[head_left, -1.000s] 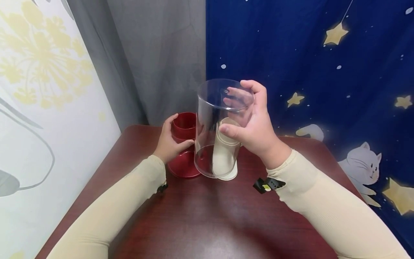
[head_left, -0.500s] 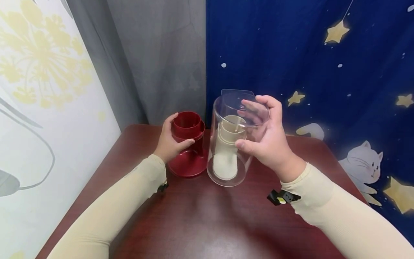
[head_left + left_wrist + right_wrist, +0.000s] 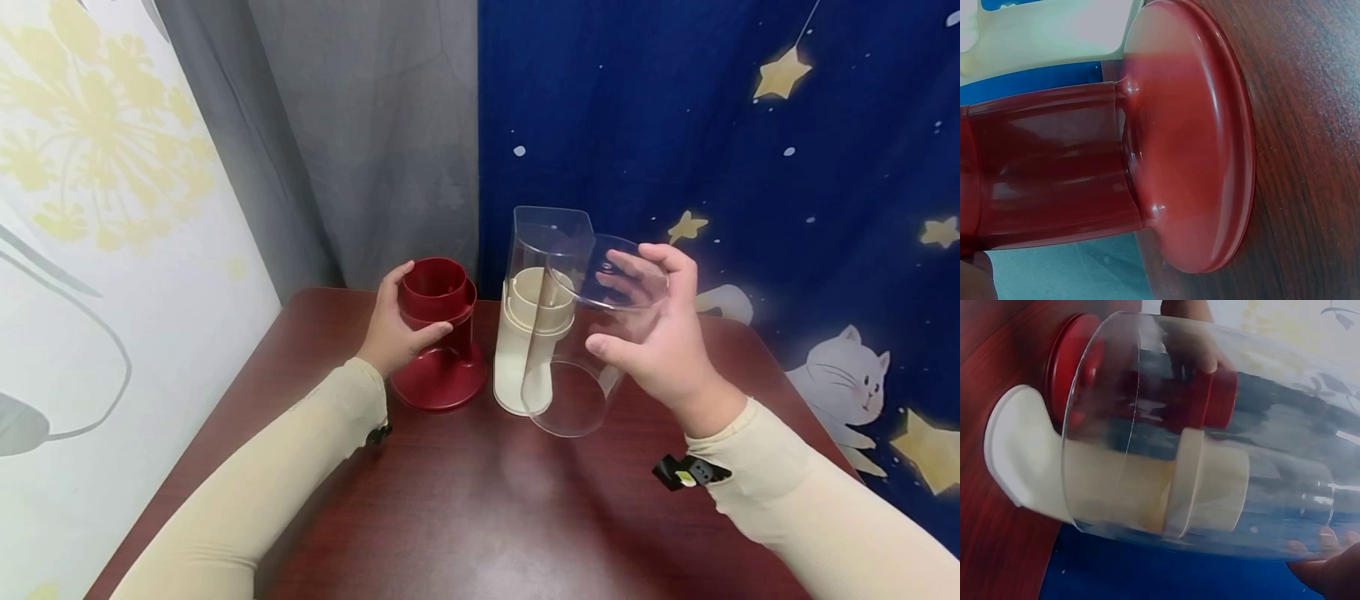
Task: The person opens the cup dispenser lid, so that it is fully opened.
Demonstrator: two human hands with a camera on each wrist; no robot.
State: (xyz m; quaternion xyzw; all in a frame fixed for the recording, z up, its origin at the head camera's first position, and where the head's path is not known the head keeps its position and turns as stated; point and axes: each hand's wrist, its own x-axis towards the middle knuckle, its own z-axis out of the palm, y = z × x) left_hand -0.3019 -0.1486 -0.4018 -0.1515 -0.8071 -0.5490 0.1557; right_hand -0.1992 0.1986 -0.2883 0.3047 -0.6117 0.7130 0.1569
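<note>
The left hand [image 3: 397, 329] grips the red stand [image 3: 442, 383] around its upper part, thumb on the near side, while the stand's round foot rests on the desk [image 3: 480, 517]. The right hand [image 3: 660, 333] is spread wide around a clear cylinder [image 3: 566, 350], holding it tilted near its upper rim, raised off the desk; some of its fingers show through the wall. Just right of the red stand, and apart from it, stands the cream stand [image 3: 513, 375], a clear container [image 3: 551, 229] rising above its ring. The cylinder partly overlaps it in the head view; whether they touch I cannot tell.
</note>
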